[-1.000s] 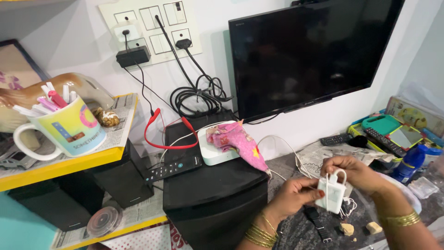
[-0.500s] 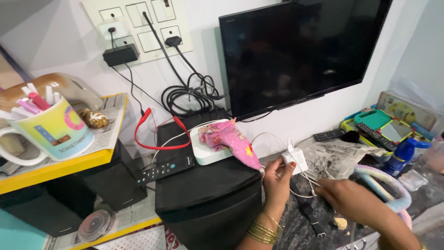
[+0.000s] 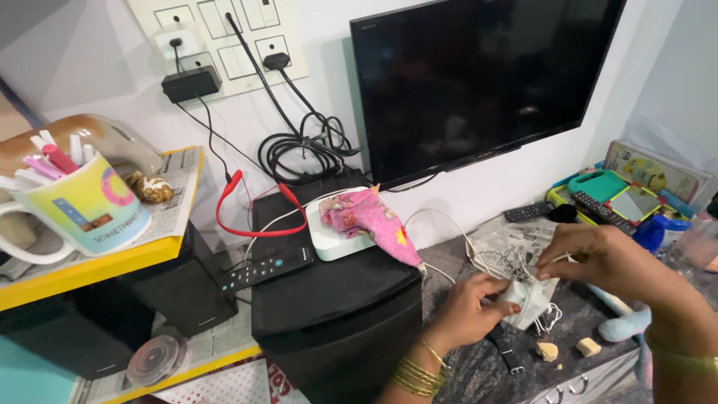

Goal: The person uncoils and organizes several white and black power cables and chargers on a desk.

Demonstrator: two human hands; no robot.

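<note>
At 4 o'clock, the left hand [image 3: 471,303] and the right hand [image 3: 598,258] both pinch the white charger [image 3: 526,301] with its thin cable, above the dark counter [image 3: 479,366]. The fingers partly hide it. A colourful flat package [image 3: 649,170] stands at 3 o'clock, cut off by the frame edge.

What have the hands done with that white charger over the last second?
Half a second ago only the left hand held the white charger, raised near the black cabinet, while the right hand reached down to the counter. Now the charger is lower and further right, and both hands hold it, the right pinching its cord. The pink cloth, remote and mug lie as before.
</note>
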